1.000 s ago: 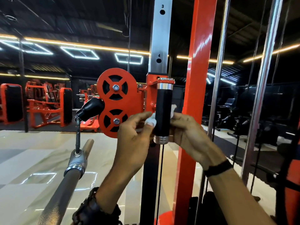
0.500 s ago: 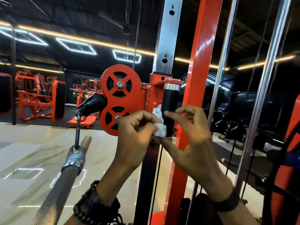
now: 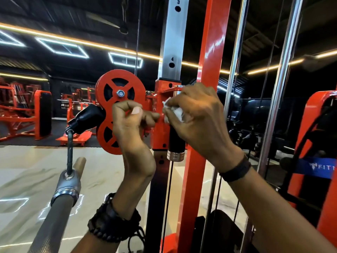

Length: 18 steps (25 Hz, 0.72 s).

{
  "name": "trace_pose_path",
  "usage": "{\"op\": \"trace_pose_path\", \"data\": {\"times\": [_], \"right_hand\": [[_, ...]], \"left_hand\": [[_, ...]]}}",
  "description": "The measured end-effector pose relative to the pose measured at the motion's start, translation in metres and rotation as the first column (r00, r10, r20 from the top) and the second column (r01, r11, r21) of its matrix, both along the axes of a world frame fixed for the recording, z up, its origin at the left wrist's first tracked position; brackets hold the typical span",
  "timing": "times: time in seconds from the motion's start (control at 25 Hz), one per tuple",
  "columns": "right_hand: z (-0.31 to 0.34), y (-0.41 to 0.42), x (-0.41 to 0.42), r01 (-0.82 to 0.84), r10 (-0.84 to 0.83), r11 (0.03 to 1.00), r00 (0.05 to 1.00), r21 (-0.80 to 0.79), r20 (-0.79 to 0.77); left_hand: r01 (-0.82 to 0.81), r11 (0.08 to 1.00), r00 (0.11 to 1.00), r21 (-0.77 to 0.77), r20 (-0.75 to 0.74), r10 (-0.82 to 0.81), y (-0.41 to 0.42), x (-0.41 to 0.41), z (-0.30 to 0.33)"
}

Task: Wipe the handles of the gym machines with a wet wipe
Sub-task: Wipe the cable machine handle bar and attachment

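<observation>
— Which step is this?
— Wiping the black handle [image 3: 176, 141]: the right hand [image 3: 197, 114] pinches the white wipe [image 3: 176, 111] against its top.
— The left hand [image 3: 131, 121]?
— Fingers curled beside, seemingly holding nothing.
— Next?
— Probably a downward stroke.

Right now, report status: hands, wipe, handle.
Right hand holds wet wipe against black handle, upper part. Left hand fingers curled, holding nothing visible, beside orange pulley. Nothing blocks handle.
</observation>
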State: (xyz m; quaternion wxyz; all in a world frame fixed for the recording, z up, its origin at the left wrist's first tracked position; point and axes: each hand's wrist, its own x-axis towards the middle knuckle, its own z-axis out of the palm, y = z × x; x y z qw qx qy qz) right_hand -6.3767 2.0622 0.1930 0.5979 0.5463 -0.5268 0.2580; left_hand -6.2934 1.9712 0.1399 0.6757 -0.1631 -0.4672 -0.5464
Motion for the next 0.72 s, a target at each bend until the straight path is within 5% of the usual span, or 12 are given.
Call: {"op": "trace_pose_path", "data": {"times": [0.24, 0.44, 0.52, 0.64, 0.72], "right_hand": [[-0.087, 0.01, 0.006, 0.072, -0.07, 0.995, 0.997, 0.075, -0.03], [0.011, 0.011, -0.016, -0.044, 0.044, 0.963, 0.999, -0.266, -0.007], [-0.014, 0.014, -0.023, -0.133, 0.153, 0.962, 0.986, -0.238, 0.068], [-0.105, 0.018, -0.014, -0.079, 0.092, 0.992, 0.986, -0.099, 0.142], [-0.09, 0.015, -0.02, -0.097, 0.124, 0.982, 0.978, -0.16, 0.169]], "left_hand": [[-0.076, 0.996, 0.994, 0.04, 0.088, 0.072, -0.017, 0.007, -0.006], [-0.048, 0.999, 0.975, 0.013, 0.218, 0.043, -0.013, 0.005, -0.004], [-0.032, 0.999, 0.958, -0.04, 0.282, 0.042, -0.01, 0.004, -0.007], [-0.008, 0.997, 0.954, -0.081, 0.299, 0.032, -0.008, 0.005, -0.01], [0.0, 0.996, 0.95, -0.09, 0.311, 0.028, -0.006, 0.005, -0.008]]}}
